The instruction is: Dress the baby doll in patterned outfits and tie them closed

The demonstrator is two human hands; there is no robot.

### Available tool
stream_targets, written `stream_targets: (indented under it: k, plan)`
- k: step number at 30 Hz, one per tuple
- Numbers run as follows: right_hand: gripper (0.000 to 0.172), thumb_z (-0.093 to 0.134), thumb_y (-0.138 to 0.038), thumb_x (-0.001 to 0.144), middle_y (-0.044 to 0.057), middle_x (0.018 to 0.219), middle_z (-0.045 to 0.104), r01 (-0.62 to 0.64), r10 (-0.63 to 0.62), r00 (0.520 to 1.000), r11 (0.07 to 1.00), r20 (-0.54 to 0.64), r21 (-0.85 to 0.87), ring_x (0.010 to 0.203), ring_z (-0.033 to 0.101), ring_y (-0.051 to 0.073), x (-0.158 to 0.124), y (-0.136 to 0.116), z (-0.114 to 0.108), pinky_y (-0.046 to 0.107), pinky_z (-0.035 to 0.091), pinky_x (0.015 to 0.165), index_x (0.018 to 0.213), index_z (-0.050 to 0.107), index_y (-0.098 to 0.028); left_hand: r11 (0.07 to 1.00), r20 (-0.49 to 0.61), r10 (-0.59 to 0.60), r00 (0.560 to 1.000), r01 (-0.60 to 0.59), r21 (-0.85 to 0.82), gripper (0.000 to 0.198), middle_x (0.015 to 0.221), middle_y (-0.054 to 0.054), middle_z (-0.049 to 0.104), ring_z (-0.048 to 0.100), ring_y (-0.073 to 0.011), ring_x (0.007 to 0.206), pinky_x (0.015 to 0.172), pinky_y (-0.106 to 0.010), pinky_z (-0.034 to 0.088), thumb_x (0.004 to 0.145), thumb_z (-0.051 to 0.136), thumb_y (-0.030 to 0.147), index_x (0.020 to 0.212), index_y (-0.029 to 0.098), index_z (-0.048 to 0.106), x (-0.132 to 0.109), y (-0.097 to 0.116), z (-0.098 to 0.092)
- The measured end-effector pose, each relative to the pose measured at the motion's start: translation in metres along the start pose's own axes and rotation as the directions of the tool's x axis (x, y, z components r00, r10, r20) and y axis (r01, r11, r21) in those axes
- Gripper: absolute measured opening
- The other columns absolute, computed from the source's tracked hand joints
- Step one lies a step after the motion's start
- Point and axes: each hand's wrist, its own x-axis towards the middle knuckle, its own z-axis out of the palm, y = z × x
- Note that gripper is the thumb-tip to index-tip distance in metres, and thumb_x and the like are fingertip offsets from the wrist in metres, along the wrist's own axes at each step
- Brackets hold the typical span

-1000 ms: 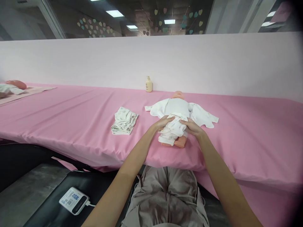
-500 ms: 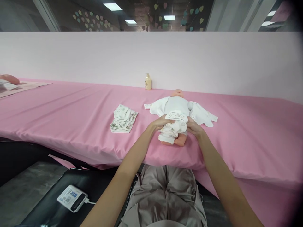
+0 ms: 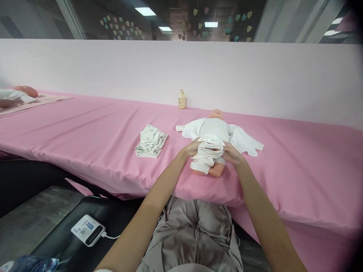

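Two bare hands grip a bunched white cotton garment at a baby doll's legs.
The left hand (image 3: 193,148) and right hand (image 3: 230,153), fingers curled inward, hold opposite sides of the bunched white cotton garment (image 3: 209,149) over the peach-coloured plastic baby doll (image 3: 217,170), lying on pink sheeting (image 3: 113,124); nearby sit folded pale printed cloths (image 3: 151,141) and a cream pump bottle (image 3: 182,100).

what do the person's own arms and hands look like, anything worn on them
The left hand and right hand wear no gloves. Both forearms are uncovered, without watch or bracelet in sight. A white edge, perhaps a sleeve, shows by the left arm.
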Motion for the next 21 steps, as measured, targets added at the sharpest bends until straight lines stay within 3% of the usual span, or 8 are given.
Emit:
stream_targets:
  k: [4, 6, 11, 16, 21]
  plan:
    - [0.043, 0.073, -0.032, 0.064, 0.007, 0.105, 0.068, 0.018, -0.018, 1.000, 1.000, -0.006, 0.015, 0.103, 0.060, 0.025, -0.004, 0.000, 0.001, 0.038, 0.049, 0.088, 0.104, 0.064, -0.019, 0.997, 0.210, -0.017, 0.978, 0.034, -0.075, 0.049, 0.095, -0.015, 0.070, 0.067, -0.0235, 0.085, 0.080, -0.033, 0.052, 0.054, 0.080, 0.009, 0.100, 0.007, 0.063, -0.006, 0.004, -0.004]
    - [0.048, 0.076, -0.032, 0.062, 0.007, 0.106, 0.068, 0.018, -0.018, 0.999, 1.000, -0.026, -0.006, 0.103, 0.060, 0.025, -0.005, -0.001, 0.002, 0.037, 0.049, 0.088, 0.107, 0.063, -0.019, 0.994, 0.254, -0.009, 0.967, 0.035, -0.099, 0.056, 0.102, -0.016, 0.069, 0.066, -0.0255, 0.093, 0.086, -0.035, 0.051, 0.053, 0.080, 0.006, 0.106, 0.009, 0.062, -0.009, 0.007, -0.006]
    - [0.048, 0.077, -0.025, 0.059, 0.007, 0.105, 0.068, 0.030, -0.030, 0.999, 0.999, -0.018, 0.021, 0.102, 0.061, 0.026, -0.005, -0.002, 0.003, 0.037, 0.049, 0.087, 0.105, 0.064, -0.018, 0.992, 0.271, -0.056, 0.961, 0.085, -0.097, 0.061, 0.110, -0.016, 0.066, 0.063, -0.0265, 0.103, 0.094, -0.038, 0.047, 0.056, 0.078, 0.005, 0.113, 0.010, 0.059, -0.012, 0.011, -0.010]
    - [0.049, 0.072, -0.015, 0.053, 0.006, 0.101, 0.070, 0.066, -0.061, 0.996, 0.994, -0.062, 0.092, 0.102, 0.061, 0.028, -0.002, 0.005, 0.001, 0.040, 0.050, 0.086, 0.101, 0.065, -0.019, 0.996, 0.218, -0.047, 0.975, 0.064, -0.069, 0.052, 0.106, -0.014, 0.067, 0.065, -0.0225, 0.097, 0.092, -0.035, 0.048, 0.061, 0.075, 0.002, 0.110, 0.011, 0.060, -0.007, 0.005, -0.013]
    - [0.042, 0.072, -0.016, 0.058, 0.006, 0.102, 0.070, 0.063, -0.053, 0.994, 0.992, -0.097, 0.108, 0.101, 0.062, 0.027, 0.001, 0.010, -0.001, 0.040, 0.050, 0.088, 0.099, 0.065, -0.018, 0.994, 0.169, 0.006, 0.986, 0.012, -0.108, 0.048, 0.101, -0.011, 0.068, 0.067, -0.0188, 0.090, 0.086, -0.031, 0.051, 0.065, 0.075, 0.005, 0.109, 0.012, 0.059, 0.003, -0.005, -0.016]
